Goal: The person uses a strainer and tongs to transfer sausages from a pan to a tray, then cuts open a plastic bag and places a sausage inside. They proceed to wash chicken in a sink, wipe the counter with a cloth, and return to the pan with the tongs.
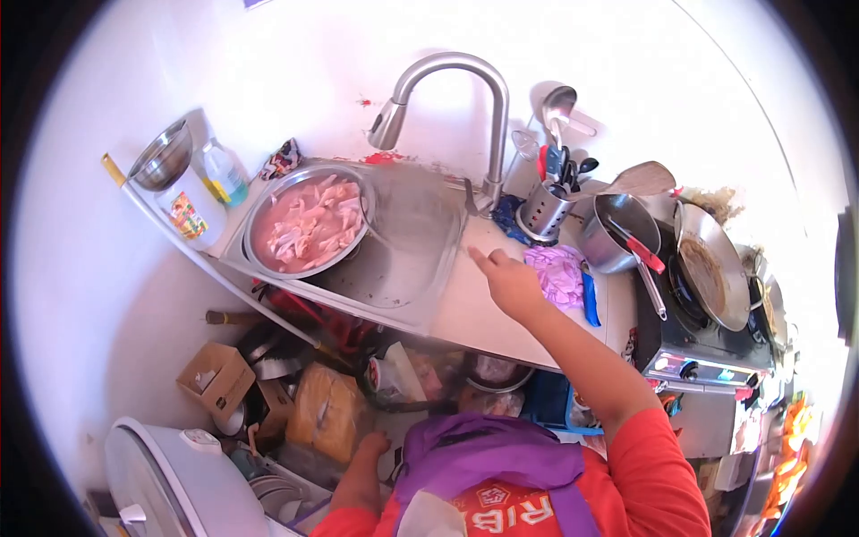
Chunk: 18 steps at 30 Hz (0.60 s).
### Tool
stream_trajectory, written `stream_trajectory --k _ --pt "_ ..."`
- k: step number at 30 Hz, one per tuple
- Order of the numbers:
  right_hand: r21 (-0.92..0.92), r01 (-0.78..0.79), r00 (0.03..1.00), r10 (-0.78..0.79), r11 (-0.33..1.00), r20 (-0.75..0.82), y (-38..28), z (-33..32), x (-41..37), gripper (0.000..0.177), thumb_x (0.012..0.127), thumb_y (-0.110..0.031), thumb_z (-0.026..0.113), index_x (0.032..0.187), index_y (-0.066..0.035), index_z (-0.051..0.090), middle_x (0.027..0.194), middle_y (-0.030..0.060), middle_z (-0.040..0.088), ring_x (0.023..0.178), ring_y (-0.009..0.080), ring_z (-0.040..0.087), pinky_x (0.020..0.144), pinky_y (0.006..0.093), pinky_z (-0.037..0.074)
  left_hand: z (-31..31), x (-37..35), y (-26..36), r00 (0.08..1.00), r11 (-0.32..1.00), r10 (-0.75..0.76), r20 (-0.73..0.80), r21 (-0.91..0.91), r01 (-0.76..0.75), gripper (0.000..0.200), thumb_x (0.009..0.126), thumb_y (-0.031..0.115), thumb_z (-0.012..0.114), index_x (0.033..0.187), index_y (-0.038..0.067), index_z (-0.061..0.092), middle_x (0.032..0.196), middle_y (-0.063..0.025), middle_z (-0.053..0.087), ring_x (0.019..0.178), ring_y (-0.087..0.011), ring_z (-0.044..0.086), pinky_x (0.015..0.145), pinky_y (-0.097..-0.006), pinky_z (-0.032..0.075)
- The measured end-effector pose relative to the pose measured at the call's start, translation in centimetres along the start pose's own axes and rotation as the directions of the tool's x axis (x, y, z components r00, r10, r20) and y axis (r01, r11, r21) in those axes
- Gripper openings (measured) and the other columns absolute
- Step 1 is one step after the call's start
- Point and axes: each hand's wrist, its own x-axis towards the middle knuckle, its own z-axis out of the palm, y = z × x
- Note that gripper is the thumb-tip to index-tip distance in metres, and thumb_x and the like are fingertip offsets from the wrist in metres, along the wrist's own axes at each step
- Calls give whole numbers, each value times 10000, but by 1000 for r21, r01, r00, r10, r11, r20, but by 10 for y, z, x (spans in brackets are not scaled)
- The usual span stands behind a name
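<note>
My right hand [512, 283] reaches over the pale countertop [488, 327], right of the sink [403, 264]. A couple of its fingers are stretched out and apart, and it holds nothing. Beside it lie a bunched lilac plastic bag [557, 274] and a blue-handled tool [591, 297]. My left hand [374, 442] hangs low in front of the body, close to a yellow wrapped package [324, 412]; its fingers are too small and shaded to make out. On the sink's left side sits a metal bowl [258, 261] with raw chicken pieces [313, 224] in pinkish water.
A tall faucet [497, 116] arches over the sink. A perforated utensil holder [542, 215] and a saucepan [601, 246] stand to the right, then a stove [698, 345] with a wok [716, 268]. At lower left are a cardboard box [219, 380] and a white lidded appliance [192, 474].
</note>
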Motion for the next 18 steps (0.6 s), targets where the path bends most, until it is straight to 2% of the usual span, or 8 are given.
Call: stream_trajectory --k 2,5,8,9,12,15,18 --pt "-132 170 961 -134 977 244 14 19 6 450 785 -38 484 1220 -147 522 882 104 556 731 281 608 622 396 494 10 -15 0 998 995 -21 -52 -97 16 482 816 364 511 1233 121 531 1215 -164 546 1123 -329 520 960 -414 404" --pt "-126 213 974 -200 969 106 11 16 24 407 787 -63 471 1182 -130 537 861 111 557 715 281 610 604 401 492 21 -24 4 997 988 -55 -47 -146 48 490 820 371 512 1246 129 521 1221 -165 542 1124 -332 519 961 -413 404" --pt "-79 251 966 -244 965 84 5 6 33 470 778 -34 470 1231 -154 508 877 103 549 751 283 608 611 399 493 36 -38 14 997 980 -80 -22 -182 74 496 818 379 521 1249 133 520 1221 -166 542 1124 -333 518 960 -413 405" --pt "-144 280 946 -248 949 208 6 6 32 473 778 -32 470 1233 -151 509 874 103 548 741 280 606 609 400 490 33 -45 17 996 978 -87 -23 -194 81 498 816 381 526 1249 134 521 1221 -166 543 1124 -333 518 960 -413 405" --pt "-227 366 909 -294 903 294 15 11 35 466 774 -31 471 1224 -144 517 857 100 545 736 277 603 607 400 487 3 -72 37 997 982 -76 12 -174 77 505 816 380 534 1250 122 520 1221 -173 541 1129 -333 514 967 -412 398" --pt "-110 311 946 -297 944 131 10 -3 39 458 771 -28 475 1214 -134 525 840 107 544 731 280 604 610 399 488 28 -51 26 997 969 -66 -38 -243 55 505 816 373 539 1246 109 522 1221 -173 541 1130 -333 513 969 -411 396" --pt "-192 396 883 -316 898 346 14 4 35 461 769 -23 475 1216 -126 524 843 113 552 729 285 606 610 396 490 30 -46 21 995 973 -69 -78 -223 50 501 830 391 513 1237 99 531 1190 -189 557 1108 -342 528 955 -404 407"
